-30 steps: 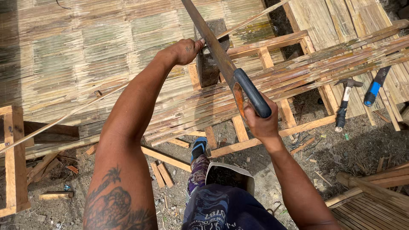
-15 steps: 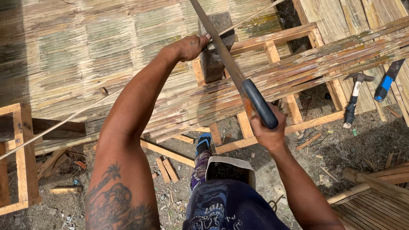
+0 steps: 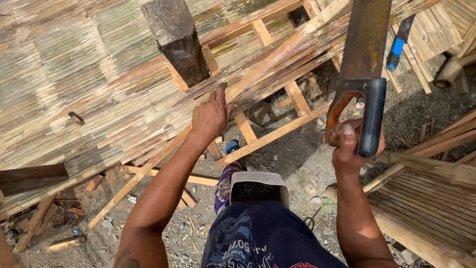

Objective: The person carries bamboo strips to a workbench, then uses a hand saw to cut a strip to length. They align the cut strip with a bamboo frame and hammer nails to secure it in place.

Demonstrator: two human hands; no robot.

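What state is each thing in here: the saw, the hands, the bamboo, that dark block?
Saw: lifted clear of the bamboo, blade rusty, gripped by its handle.
Right hand: closed round the saw handle.
Left hand: pressed on the bamboo slats, fingers spread.
Bamboo slats: lying flat across a wooden frame.
Dark block: standing upright on the slats.
Blue-handled tool: lying unused.

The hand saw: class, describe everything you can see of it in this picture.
The hand saw has a broad, rusty brown metal blade running up out of the picture and a closed-loop handle, black on the outside and orange-brown inside. It is held nearly upright, raised clear of the bamboo slats. Only the right hand touches it, gripping the handle.
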